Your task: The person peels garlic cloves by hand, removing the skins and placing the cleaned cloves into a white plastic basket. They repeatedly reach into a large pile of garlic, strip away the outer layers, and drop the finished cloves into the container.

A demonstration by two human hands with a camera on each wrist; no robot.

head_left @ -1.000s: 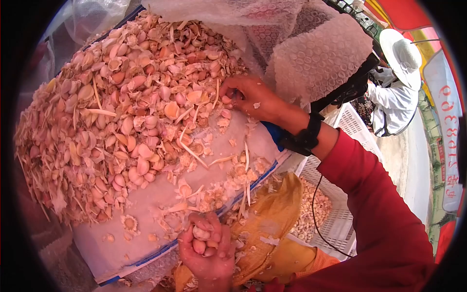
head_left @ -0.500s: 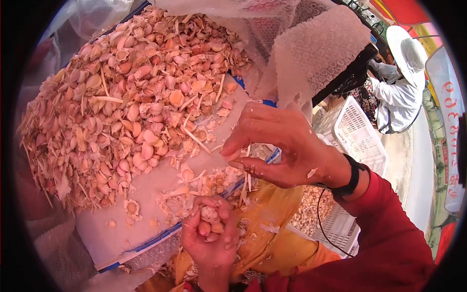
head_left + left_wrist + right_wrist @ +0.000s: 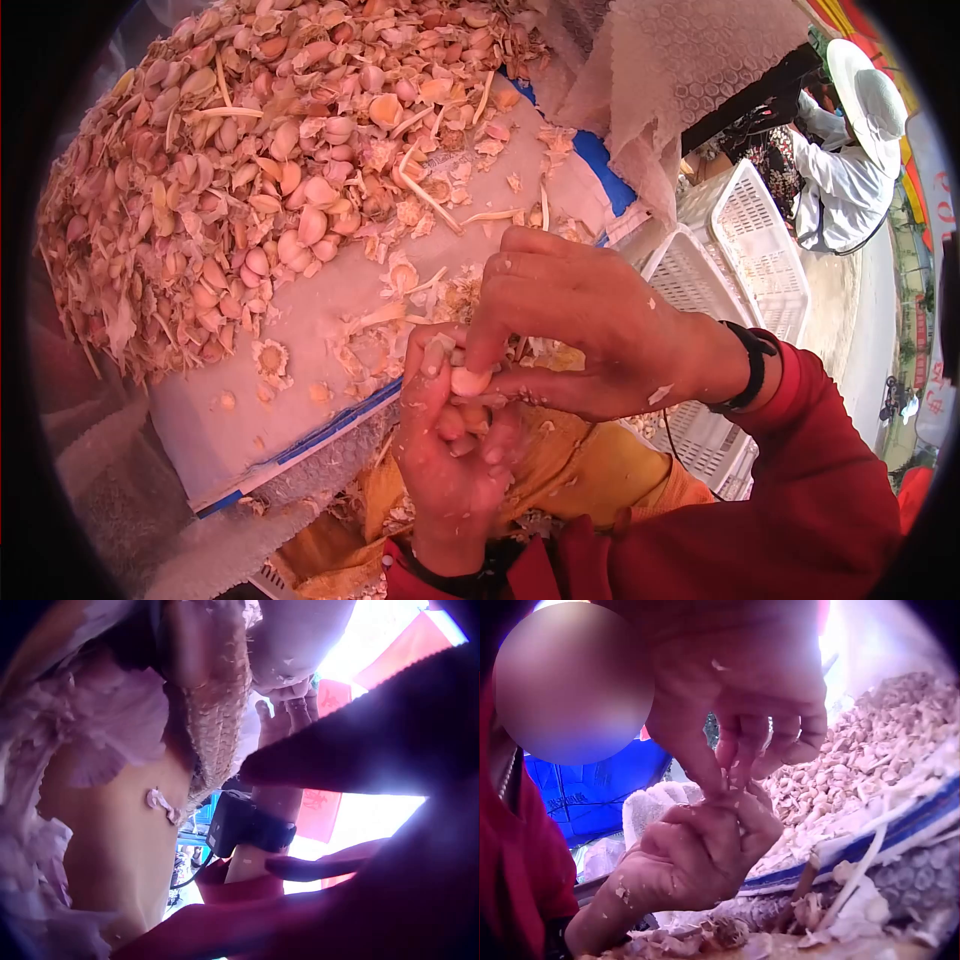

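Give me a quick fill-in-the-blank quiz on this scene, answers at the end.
The right hand and left hand both grip one ____ clove. The sleeve is ____. The plastic baskets are ____. A bystander wears a wide white ____.
Missing: garlic; red; white; hat.

The left hand [image 3: 455,440] stands upright, palm facing the person, fingers curled inward. The right hand [image 3: 580,320] reaches across from the right, thumb and forefinger pinched together at the left hand's fingertips.
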